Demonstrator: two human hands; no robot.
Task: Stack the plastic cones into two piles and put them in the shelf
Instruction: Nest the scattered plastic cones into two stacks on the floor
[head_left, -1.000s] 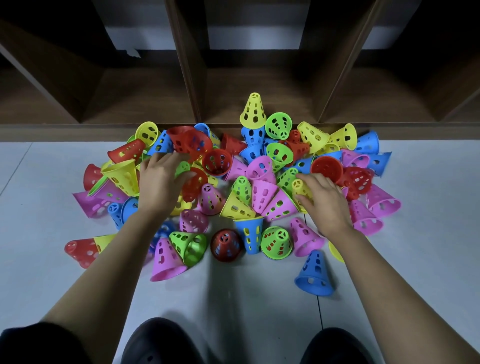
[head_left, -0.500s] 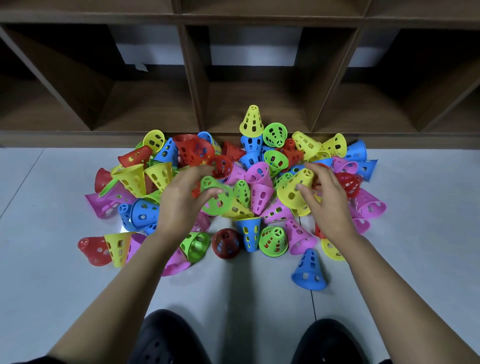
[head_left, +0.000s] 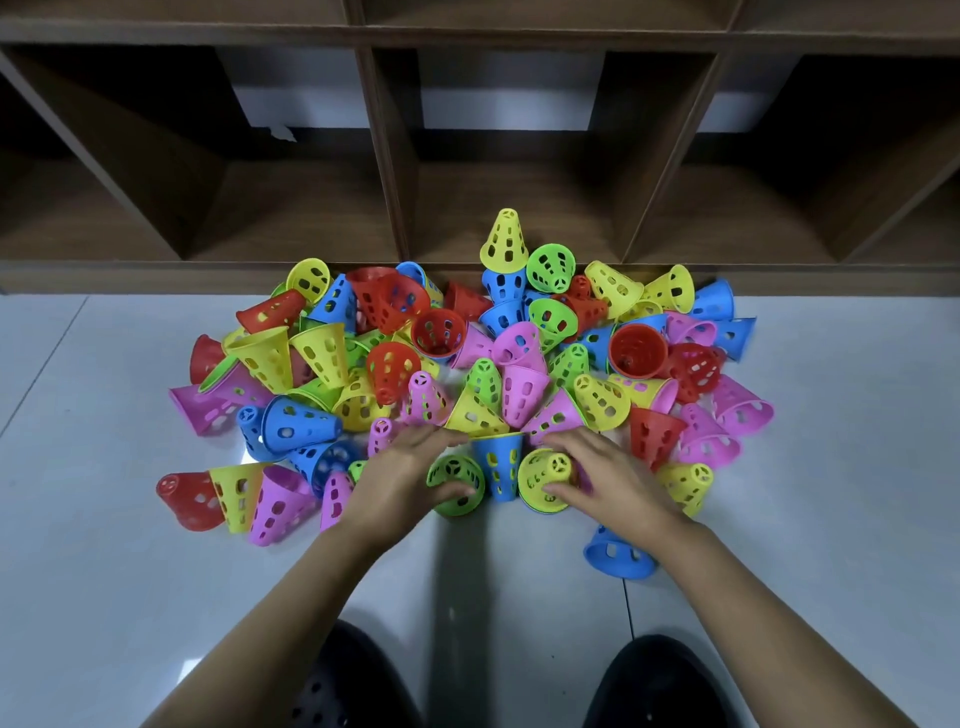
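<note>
- A heap of perforated plastic cones in red, yellow, green, blue and pink lies jumbled on a pale grey tiled floor. Most lie on their sides or stand wide end up.
- Just behind the heap stands a dark brown wooden shelf with open compartments. The cones at the back reach its bottom ledge, and none is inside it.
- The left hand is at the near edge of the heap. Its fingers and thumb curl round a green plastic cone, which points towards the camera.
- The right hand grips a yellow plastic cone in the same way, with the thumb below and the fingers above. A darker rim shows under this cone.
- An upturned blue cone stands between the two held cones, touching or nearly touching both.
- A lone blue cone stands apart from the heap, partly hidden by the right wrist.
- Pink, red and yellow cones crowd close around both hands.
- Two black shoes show at the bottom edge.
- Half a second ago both hands were raised over the middle of the heap, holding these same green and yellow cones. They have since come down to its near edge.
- The green cone now covers the spot where a dark red cone stood.
</note>
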